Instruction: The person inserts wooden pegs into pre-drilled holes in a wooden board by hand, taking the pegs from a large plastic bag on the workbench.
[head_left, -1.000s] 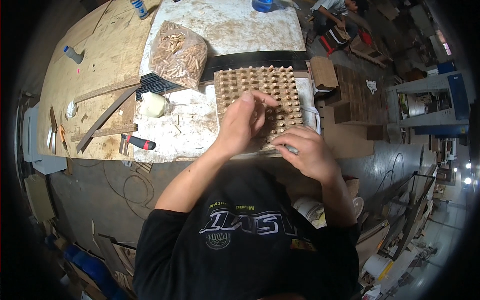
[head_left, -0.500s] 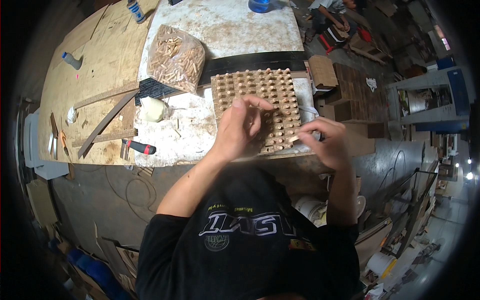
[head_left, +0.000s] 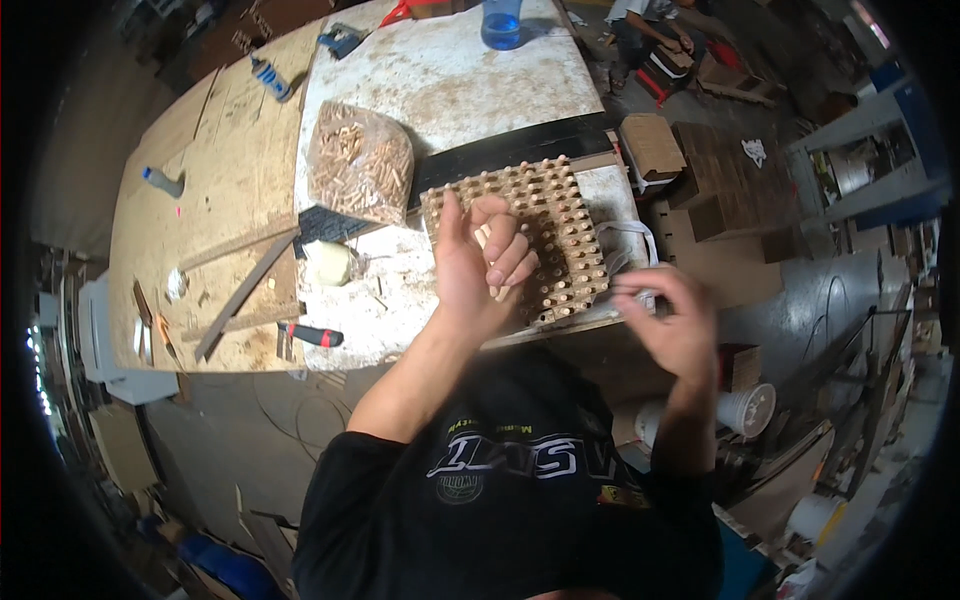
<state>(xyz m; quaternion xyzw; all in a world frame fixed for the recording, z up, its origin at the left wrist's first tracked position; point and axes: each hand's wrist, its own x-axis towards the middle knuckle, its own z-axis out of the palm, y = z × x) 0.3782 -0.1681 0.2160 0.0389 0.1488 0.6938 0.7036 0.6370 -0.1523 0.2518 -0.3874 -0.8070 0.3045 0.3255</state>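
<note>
A square wooden board [head_left: 583, 232] studded with rows of upright wooden dowels lies at the table's front edge. My left hand [head_left: 470, 262] is over its left part, palm turned up and fingers curled around several loose dowels [head_left: 494, 266]. The hand hides the board's near left area. Just off the board's right front corner is my right hand [head_left: 668, 318], slightly blurred. Its thumb and forefinger look a little apart, with no dowel visible between them. Left of the board stands a clear plastic bag [head_left: 360, 165] full of loose dowels.
On the left lie a red-and-black handled tool [head_left: 315, 335], wood strips [head_left: 245, 295] and a pale roundish item [head_left: 330, 263]. Bottles [head_left: 270, 78] and a blue container [head_left: 502, 25] stand farther back. Cardboard [head_left: 652, 145] is at the right; another person [head_left: 655, 35] sits beyond.
The view has shifted. My left hand has turned palm up, so the dowels in it now show. My right hand has drawn slightly away from the board, and the dowel it pinched is no longer visible.
</note>
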